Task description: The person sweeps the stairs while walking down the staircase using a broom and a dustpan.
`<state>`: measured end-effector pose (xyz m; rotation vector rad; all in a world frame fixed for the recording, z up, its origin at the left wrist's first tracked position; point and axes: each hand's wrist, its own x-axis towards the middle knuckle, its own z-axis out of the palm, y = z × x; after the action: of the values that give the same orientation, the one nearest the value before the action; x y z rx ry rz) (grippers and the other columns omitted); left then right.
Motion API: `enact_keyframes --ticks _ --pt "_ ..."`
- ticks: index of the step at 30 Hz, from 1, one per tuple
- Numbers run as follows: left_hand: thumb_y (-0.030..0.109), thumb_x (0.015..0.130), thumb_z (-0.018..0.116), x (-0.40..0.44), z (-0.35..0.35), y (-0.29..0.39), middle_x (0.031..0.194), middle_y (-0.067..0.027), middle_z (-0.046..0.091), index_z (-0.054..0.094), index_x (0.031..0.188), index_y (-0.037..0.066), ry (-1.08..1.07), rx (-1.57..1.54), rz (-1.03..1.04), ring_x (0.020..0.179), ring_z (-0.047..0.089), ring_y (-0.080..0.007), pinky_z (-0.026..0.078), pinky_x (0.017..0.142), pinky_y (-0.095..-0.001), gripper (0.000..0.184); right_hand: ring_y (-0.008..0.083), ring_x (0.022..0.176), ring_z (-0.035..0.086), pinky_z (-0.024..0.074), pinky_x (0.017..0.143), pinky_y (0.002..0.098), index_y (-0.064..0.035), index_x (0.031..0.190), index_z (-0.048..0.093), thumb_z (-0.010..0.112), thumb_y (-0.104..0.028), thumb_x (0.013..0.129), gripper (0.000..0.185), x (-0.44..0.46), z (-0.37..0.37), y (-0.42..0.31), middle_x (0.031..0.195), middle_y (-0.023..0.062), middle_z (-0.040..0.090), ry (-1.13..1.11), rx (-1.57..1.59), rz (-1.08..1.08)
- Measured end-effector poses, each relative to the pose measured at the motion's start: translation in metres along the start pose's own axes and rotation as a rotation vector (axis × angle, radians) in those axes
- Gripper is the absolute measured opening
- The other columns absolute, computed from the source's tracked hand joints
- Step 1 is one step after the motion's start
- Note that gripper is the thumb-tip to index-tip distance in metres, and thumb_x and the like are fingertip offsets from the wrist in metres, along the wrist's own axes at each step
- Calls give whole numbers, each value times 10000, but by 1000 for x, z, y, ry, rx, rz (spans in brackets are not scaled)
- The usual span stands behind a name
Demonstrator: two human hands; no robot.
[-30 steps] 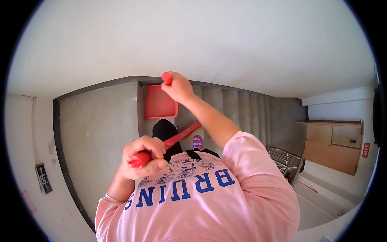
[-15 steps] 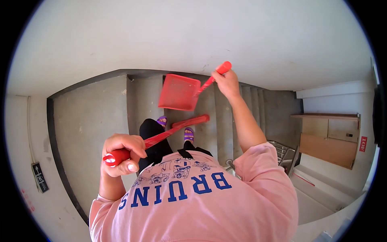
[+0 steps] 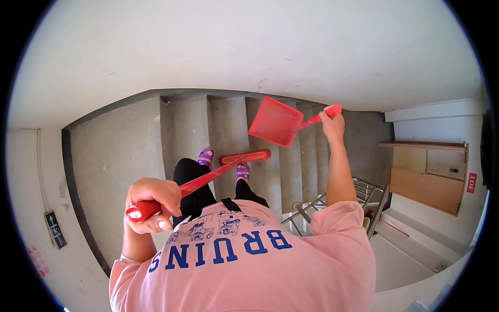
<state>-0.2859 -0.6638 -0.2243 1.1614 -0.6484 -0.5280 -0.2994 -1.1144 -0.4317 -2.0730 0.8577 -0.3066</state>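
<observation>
My left hand (image 3: 154, 204) is wrapped round the upper end of a red broom (image 3: 202, 180) at the lower left. The broom's head (image 3: 245, 157) rests on a step beside my feet in purple sandals (image 3: 243, 170). At the right, my right hand (image 3: 332, 125) is closed on the handle of a red dustpan (image 3: 276, 122). The dustpan's pan hangs tilted over the stairs, above and to the right of the broom head, apart from it.
Grey concrete stairs (image 3: 227, 118) run across the middle, with a landing (image 3: 117, 151) at the left. A white wall (image 3: 249, 47) borders them. Metal railings (image 3: 371, 200) stand at the right, and a brown wall cabinet (image 3: 427, 187) is beyond.
The dustpan and my right hand have moved right, and the pan is raised and tilted. My left hand has shifted left and slightly down with the broom, whose head now shows fully.
</observation>
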Motion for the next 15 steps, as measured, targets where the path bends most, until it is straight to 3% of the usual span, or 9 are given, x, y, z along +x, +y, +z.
enact_keyframes --ticks 8,11,15 --pt "182 655 808 2 -7 0 628 -69 597 633 777 17 49 -8 -51 560 525 -191 443 622 -335 269 276 810 616 471 732 359 -100 909 588 627 -140 679 236 37 62 91 839 115 636 69 -94 60" --pt "196 629 829 0 -11 2 634 -61 606 645 758 30 62 -10 -93 556 530 -189 443 628 -334 279 184 796 597 458 742 310 -62 906 602 633 -98 689 222 49 94 124 823 67 624 119 -47 94" --pt "221 606 842 2 -6 6 593 -54 604 660 738 40 122 6 -137 506 523 -187 442 611 -330 288 183 816 596 457 754 308 -67 913 600 644 -68 695 223 57 126 139 851 63 624 95 12 140"
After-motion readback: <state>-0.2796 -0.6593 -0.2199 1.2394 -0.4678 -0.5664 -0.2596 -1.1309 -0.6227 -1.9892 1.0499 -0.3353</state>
